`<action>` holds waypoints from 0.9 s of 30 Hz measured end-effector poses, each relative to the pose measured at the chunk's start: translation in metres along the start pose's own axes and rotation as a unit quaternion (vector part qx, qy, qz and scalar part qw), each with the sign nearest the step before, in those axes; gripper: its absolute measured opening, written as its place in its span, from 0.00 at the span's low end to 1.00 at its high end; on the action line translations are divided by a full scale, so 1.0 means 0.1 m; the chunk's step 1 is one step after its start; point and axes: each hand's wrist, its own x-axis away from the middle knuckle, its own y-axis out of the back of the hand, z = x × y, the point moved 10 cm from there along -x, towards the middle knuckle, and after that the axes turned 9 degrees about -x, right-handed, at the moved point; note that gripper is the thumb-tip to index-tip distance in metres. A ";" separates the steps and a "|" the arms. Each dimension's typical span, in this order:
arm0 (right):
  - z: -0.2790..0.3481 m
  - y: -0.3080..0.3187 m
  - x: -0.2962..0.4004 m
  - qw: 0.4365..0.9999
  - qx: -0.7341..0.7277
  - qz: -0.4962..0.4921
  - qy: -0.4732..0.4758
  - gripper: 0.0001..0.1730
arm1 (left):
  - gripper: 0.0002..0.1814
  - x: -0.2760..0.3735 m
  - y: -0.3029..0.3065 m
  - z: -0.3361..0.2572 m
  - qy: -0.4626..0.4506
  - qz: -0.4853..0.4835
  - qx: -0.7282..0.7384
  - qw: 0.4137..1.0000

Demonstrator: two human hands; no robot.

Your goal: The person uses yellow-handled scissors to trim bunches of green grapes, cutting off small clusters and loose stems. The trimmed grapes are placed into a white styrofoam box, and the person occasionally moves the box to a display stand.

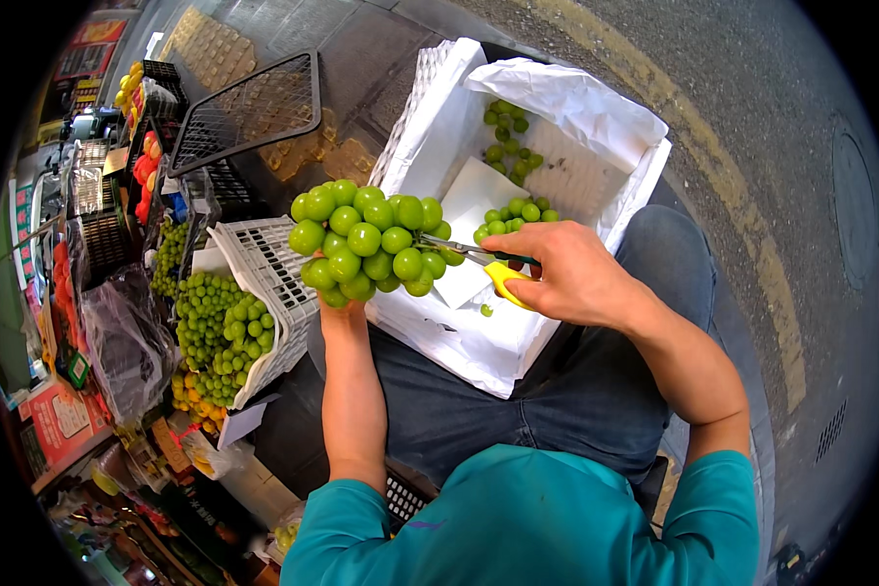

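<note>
My left hand [344, 306] supports a large bunch of green grapes [370, 238] from below, and the fruit hides most of its fingers. From the right, my right hand [575, 275] grips small scissors with a yellow handle [509, 284]. The blades reach in among the grapes at the bunch's right side, where a bit of stem shows. Beneath both hands lies a crate lined with white paper [633, 183]. Inside it are smaller grape clusters [513, 143], a further cluster near my right fingers, and one loose grape [487, 310].
At left, a white plastic crate [293, 293] borders heaped green grapes [216, 322]. Beyond it stand fruit displays and clear plastic wrap [128, 337]. A black mesh crate [253, 110] rests on the paving. Road with a yellow line [710, 132] runs along the right.
</note>
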 end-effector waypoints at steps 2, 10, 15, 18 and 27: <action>0.01 0.00 -0.01 1.000 0.011 -0.005 0.007 0.23 | 0.27 -0.01 0.00 0.03 0.005 0.001 0.002 1.000; 0.03 0.03 0.02 0.998 0.063 -0.008 0.018 0.21 | 0.27 -0.04 0.01 0.09 0.016 0.005 0.014 1.000; -0.16 0.27 0.02 0.983 -0.115 -0.139 -0.033 0.23 | 0.28 -0.07 0.03 0.09 0.017 0.006 0.027 0.999; -0.30 0.24 -0.02 0.961 -0.222 -0.160 -0.036 0.25 | 0.28 -0.09 0.06 0.09 0.020 0.009 0.043 0.999; 0.07 0.09 0.01 0.987 -0.116 -0.094 0.054 0.23 | 0.25 -0.04 0.40 0.26 0.038 -0.022 0.243 0.969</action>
